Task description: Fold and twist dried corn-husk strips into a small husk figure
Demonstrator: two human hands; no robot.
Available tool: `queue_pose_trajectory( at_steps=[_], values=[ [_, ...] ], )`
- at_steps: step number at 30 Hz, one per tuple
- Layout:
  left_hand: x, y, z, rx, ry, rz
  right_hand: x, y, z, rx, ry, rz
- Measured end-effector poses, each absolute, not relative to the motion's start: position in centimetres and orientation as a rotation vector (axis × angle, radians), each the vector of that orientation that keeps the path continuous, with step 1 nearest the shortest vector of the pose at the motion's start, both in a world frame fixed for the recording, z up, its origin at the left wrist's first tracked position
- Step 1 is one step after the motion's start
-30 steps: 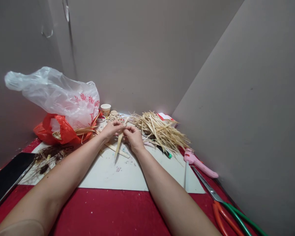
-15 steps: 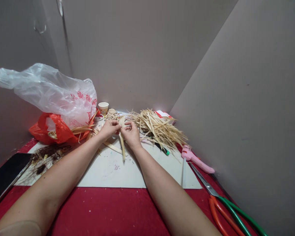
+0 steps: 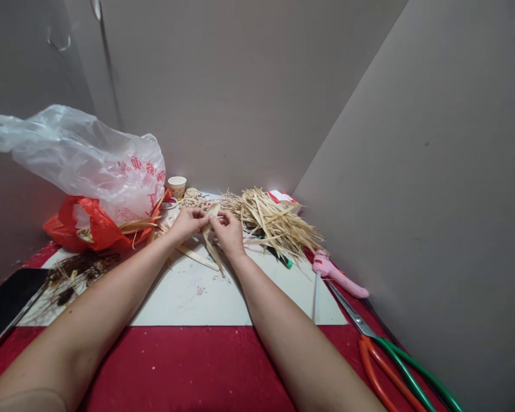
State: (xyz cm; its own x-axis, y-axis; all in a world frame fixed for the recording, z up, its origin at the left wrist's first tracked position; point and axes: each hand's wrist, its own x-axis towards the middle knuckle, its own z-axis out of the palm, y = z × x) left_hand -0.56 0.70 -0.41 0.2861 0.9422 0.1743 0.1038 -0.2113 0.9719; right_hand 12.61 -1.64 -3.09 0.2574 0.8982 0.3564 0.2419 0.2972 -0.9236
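Observation:
Between my fingertips is a pale, dried leaf strip (image 3: 212, 247), its rounded top showing above my hands and its narrow tail hanging down over the white board (image 3: 189, 306). My left hand (image 3: 190, 222) pinches it from the left side. My right hand (image 3: 229, 229) grips it from the right, thumb and fingers closed together close to the left fingertips. Another flat strip (image 3: 197, 257) lies on the board under my hands. Just beyond my right hand is a heap of dry straw-coloured strips (image 3: 278, 223).
At the left stand a clear plastic bag (image 3: 90, 160), a red bag (image 3: 75, 223), dark fibres (image 3: 75, 274) and a black flat device (image 3: 8, 303). A paper cup (image 3: 177, 186) is at the back. Right: pink glue gun (image 3: 339, 274), large scissors (image 3: 381, 343), green-tipped tool (image 3: 283, 259). Grey walls enclose the table.
The strip's hanging tail has swung to the right and now slants, and its top has tilted. My hands stay close together. The whole view has shifted slightly.

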Motion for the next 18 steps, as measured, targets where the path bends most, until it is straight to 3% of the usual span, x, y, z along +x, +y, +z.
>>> queue_pose_trajectory(
  at_steps=[10,18],
  values=[
    [-0.80,0.60,-0.53,1.439,0.964,1.098,12.52,-1.63,-2.99,-1.112,-0.980,1.134],
    [-1.31,0.81,-0.32,1.489,1.014,0.960,12.96,-1.87,-2.59,-1.088,-0.992,1.195]
  ],
)
